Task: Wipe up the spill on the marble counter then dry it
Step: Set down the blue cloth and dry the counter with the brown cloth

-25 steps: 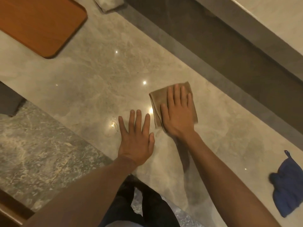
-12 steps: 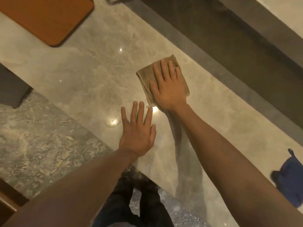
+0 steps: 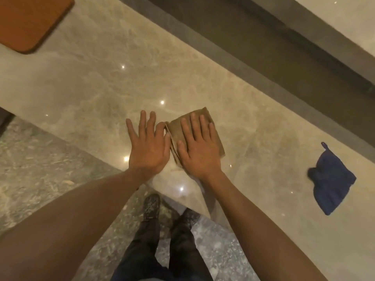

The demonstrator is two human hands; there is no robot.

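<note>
A folded tan cloth point(image 3: 205, 116) lies flat on the beige marble counter point(image 3: 97, 82) near its front edge. My right hand point(image 3: 197, 147) presses palm-down on the cloth, fingers spread. My left hand point(image 3: 147, 147) rests flat on the bare counter just left of the cloth, fingers apart, its index finger touching the cloth's left edge. No spill shows clearly on the glossy surface; only bright light reflections are visible.
A crumpled blue cloth point(image 3: 330, 179) lies on the counter at the right. An orange-brown board point(image 3: 30, 19) sits at the far left corner. A dark recessed strip point(image 3: 263, 49) runs along the counter's back. Below the front edge are the grey stone floor point(image 3: 40, 163) and my feet.
My right hand has slid the tan cloth back toward the front edge and up against my left hand. The left hand stayed flat in about the same spot.
</note>
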